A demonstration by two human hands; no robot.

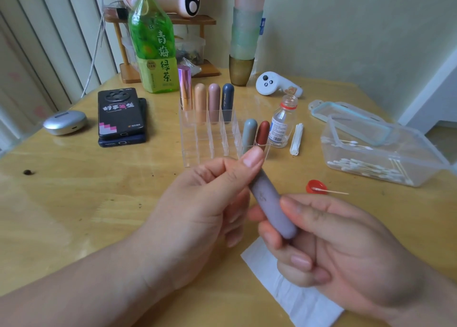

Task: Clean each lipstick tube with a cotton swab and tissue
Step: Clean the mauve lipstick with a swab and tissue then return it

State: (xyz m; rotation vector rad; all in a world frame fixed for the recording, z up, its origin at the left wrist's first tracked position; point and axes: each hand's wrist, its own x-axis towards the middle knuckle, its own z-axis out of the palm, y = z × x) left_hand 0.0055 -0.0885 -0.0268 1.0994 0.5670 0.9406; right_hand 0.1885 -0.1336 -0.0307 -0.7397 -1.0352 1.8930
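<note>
Above tissue (294, 304) corner, perhaps: lipstick tube (269, 203)

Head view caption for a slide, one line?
Left hand and right hand hold a grey lipstick tube; tissue lies beneath.

I see a matt lilac lipstick tube (270, 205), clear glossy plastic organizer (195, 139), and varnished wood table (74, 190).

Left hand (197, 203), right hand (346, 247) bare; left forearm (74, 287) bare to frame edge; fingernails (251, 159) short, natural.
</note>
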